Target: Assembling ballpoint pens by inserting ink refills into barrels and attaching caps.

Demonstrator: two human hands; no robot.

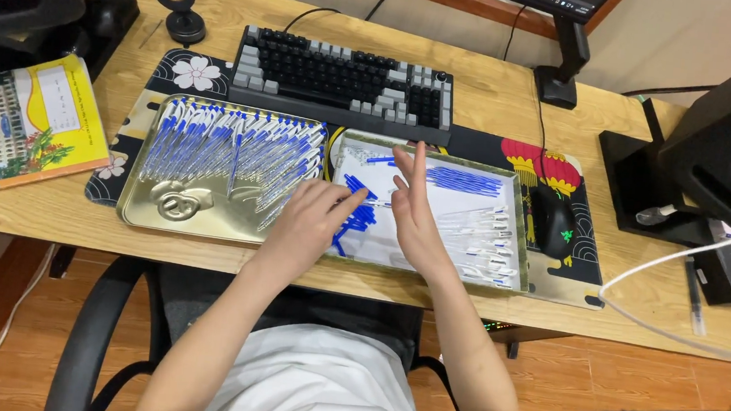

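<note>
Both hands (364, 219) spread open over right tray (516, 245) sorting blue pen caps (356, 213), clear barrels (481, 242) left unassembled, left tray (144, 213) already full of finished pens (230, 145).

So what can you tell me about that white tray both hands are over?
The white tray is a shallow rectangle with a metallic rim, lying flat on the desk mat in front of the keyboard, right of a gold tray full of pens. Inside lie blue caps, a row of blue refills and clear pen barrels along its right side. The left hand reaches into the cap pile; the right hand is spread above the middle.
</note>
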